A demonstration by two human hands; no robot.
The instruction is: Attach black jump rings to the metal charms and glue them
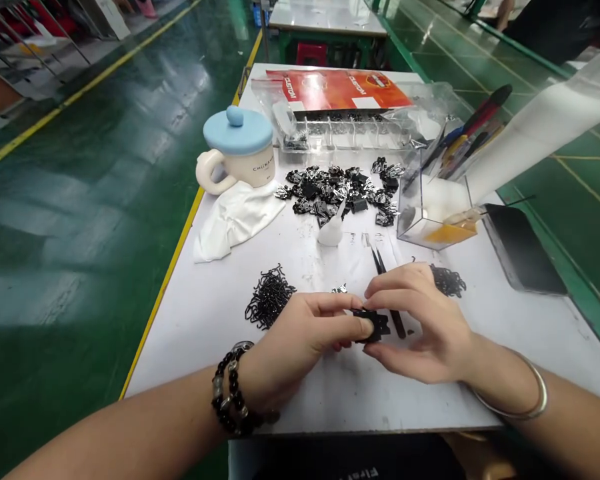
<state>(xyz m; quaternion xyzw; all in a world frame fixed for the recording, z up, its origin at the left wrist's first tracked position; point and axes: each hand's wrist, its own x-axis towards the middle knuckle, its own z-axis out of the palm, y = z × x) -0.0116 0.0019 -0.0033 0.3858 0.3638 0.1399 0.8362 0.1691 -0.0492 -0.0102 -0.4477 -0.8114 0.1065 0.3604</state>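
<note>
Your left hand (300,340) has the black part (380,327) pinched, thumb flat on its upper face; the forefinger lies along the far edge. Your right hand (425,327) stands at the part's other end, fingers arched over the far side and thumb at the near side, a moderate gap between them; whether those tips press on the part or only frame it, I cannot tell. Key relation: the part sits between your two hands, just off the left thumb tip and inside the span of the right fingers. Its visible length appears to run left to right, in line with the left thumb; the left end is covered. Both hands are close, but the left one bears the clear hold. The tweezers (397,323) lie beneath the right fingers, points away from you. The larger pile of black hooks (270,297) is left, beyond your left wrist; a smaller pile (448,281) lies just beyond your right hand.
</note>
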